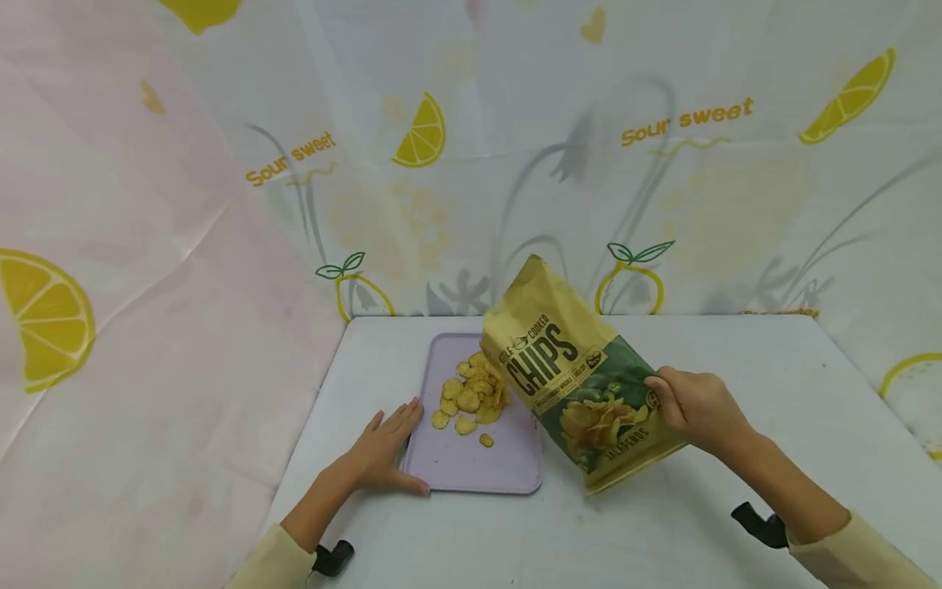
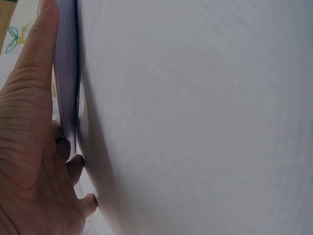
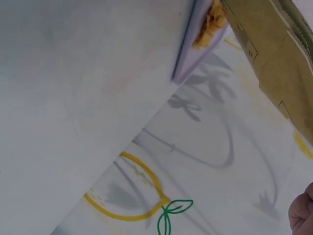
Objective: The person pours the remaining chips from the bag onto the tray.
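Observation:
My right hand (image 1: 699,409) grips a yellow-and-green bag of chips (image 1: 581,384) by its lower right side, thumb across the printed front. The bag tilts to the left, its upper end over the right part of a lilac tray (image 1: 471,474). A heap of potato chips (image 1: 474,393) lies on the tray, partly hidden by the bag. With fingers spread, my left hand (image 1: 386,450) rests against the tray's left edge, thumb at the near corner. In the left wrist view, fingertips touch the tray's side (image 2: 67,73) close to the tabletop.
The tray lies on a white table (image 1: 765,368). A cloth backdrop (image 1: 471,196) printed with lemons and lettering rises behind the table's far edge and along the left. A black wrist mount (image 1: 761,525) sits by the right wrist, another (image 1: 334,559) by the left.

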`<action>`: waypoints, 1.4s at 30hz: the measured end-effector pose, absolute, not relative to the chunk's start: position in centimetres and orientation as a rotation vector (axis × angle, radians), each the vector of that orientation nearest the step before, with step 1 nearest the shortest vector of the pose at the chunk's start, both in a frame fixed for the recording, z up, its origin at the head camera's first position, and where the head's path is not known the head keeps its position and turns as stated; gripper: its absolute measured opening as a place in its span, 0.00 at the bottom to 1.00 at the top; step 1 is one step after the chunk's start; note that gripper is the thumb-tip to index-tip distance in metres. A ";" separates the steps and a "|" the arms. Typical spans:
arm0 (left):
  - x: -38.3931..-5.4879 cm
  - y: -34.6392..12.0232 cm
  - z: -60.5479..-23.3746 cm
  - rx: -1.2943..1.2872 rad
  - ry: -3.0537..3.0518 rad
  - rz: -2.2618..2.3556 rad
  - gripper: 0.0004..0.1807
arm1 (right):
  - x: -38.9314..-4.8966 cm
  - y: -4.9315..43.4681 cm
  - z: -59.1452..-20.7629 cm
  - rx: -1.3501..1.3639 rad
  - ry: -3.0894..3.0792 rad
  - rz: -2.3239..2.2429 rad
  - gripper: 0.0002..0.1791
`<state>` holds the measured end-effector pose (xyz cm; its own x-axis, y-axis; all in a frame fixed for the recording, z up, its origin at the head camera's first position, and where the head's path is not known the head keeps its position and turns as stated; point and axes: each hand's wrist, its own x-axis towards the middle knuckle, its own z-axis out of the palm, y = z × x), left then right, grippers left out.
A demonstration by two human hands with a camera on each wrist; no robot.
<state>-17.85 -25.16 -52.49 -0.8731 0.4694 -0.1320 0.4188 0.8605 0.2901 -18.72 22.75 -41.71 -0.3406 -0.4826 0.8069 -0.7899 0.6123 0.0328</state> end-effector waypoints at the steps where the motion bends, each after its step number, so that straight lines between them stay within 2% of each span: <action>1: -17.9 -25.2 -52.5 0.688 2.842 0.388 0.76 | -18.8 22.7 -41.6 0.998 -2.006 0.473 0.28; 16: -18.0 -25.2 -52.4 0.686 2.817 0.419 0.76 | -18.7 23.1 -42.3 1.106 -2.029 0.425 0.26; 42: -17.9 -25.2 -52.4 0.705 2.830 0.411 0.75 | -18.8 23.4 -42.5 1.077 -2.032 0.455 0.27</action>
<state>-17.89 -25.17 -52.38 -0.8674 0.4825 -0.1214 0.4281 0.8481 0.3122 -18.78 23.42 -42.53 -0.3401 -0.5378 0.7714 -0.8154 0.5773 0.0429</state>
